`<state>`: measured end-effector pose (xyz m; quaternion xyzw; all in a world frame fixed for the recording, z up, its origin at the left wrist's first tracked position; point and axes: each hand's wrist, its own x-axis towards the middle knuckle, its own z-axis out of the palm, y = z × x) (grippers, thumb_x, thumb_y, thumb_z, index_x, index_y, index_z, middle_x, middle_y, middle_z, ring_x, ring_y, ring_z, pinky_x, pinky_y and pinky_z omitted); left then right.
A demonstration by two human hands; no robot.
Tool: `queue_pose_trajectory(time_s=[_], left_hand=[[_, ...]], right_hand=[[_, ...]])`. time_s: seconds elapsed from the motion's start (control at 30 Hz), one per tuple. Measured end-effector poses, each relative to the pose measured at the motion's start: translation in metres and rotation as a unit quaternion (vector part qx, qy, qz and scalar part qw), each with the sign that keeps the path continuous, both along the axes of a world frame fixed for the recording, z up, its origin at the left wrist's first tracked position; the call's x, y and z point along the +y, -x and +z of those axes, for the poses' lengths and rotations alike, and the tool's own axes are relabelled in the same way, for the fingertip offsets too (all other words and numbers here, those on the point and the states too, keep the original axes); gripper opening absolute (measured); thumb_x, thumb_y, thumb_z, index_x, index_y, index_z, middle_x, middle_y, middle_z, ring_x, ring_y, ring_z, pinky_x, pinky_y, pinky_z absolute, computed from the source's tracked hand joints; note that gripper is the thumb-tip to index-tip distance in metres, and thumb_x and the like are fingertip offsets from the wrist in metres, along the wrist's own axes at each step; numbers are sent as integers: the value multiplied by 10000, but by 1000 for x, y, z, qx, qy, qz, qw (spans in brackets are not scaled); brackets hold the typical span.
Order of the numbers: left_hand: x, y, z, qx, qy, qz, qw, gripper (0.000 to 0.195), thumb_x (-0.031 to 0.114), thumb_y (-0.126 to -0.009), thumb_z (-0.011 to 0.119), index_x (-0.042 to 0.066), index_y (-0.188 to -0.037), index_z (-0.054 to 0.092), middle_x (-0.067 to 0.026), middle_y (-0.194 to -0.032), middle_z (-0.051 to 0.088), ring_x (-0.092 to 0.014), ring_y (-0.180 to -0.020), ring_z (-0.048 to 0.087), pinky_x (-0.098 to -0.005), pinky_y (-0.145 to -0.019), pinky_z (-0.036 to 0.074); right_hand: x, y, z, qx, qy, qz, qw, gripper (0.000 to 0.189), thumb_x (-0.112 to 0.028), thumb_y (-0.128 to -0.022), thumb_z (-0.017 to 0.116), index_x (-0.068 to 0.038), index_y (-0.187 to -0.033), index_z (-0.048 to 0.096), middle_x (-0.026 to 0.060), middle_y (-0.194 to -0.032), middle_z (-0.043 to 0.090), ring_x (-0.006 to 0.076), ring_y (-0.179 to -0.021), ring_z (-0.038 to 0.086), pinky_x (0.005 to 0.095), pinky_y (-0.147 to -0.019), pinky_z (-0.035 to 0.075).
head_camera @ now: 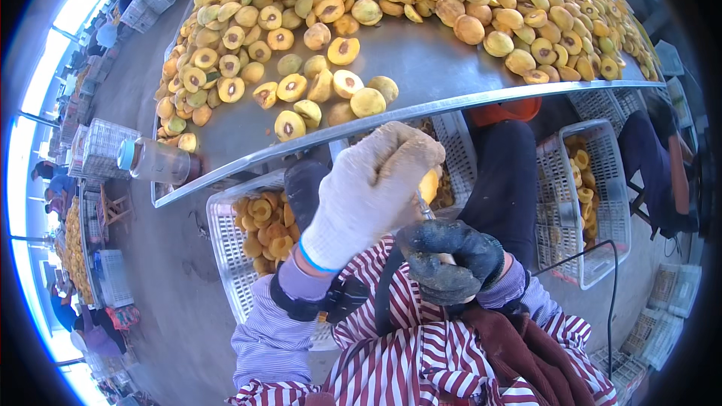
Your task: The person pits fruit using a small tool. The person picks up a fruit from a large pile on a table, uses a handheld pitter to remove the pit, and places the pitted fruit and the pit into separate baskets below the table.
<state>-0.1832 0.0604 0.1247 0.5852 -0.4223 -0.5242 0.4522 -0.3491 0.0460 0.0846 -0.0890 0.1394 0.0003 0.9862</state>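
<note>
My left hand [366,197], in a white knit glove, grips a yellow peach half [428,186] that shows only in part past the fingers. My right hand [451,262], in a dark coated glove, is closed around the handle of a small metal pitting tool [425,207]. The tool's tip meets the cut fruit or sits right beside it; the exact contact is hidden. Both hands are over my lap, just below the near rim of a metal table [428,56]. Halved peaches [291,88], many with brown pits, are spread on that table.
A white plastic crate [225,237] of pitted halves stands at my left. Another crate [550,214] with halves is at my right, near a seated person's leg [648,163]. Between my knees is a further crate [454,146]. A clear plastic jar [161,162] rests at the table's left corner.
</note>
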Motion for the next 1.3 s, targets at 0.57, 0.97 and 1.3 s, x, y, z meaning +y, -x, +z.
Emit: queue_pose_trajectory(time_s=[0.57,0.97,1.3], left_hand=[[-3,9,-12,-174,28,13,984,295,253,-955,534,-22,-1040,600,-98,-856,672,-101,-713,610,-208,-622,482],[-14,20,-14,33,129,-14,991,367,305,-953,519,-46,-1045,566,-160,-903,667,-182,-705,634,-249,-656,515],[-4,37,-27,153,134,54,978,658,571,-925,418,-50,-1107,536,-227,-959,651,-245,-742,645,-310,-654,538]], right_hand=[[-2,-4,-20,-27,31,9,999,467,-349,-993,439,-47,-646,521,8,-459,435,85,-315,364,219,-294,276],[-3,-6,-32,-255,-113,-21,960,474,-286,-1011,361,-24,-637,486,31,-410,403,120,-262,383,216,-242,331],[-1,9,-21,-204,-123,-10,971,306,-248,-1000,399,-10,-867,538,16,-432,419,99,-291,395,219,-267,326]])
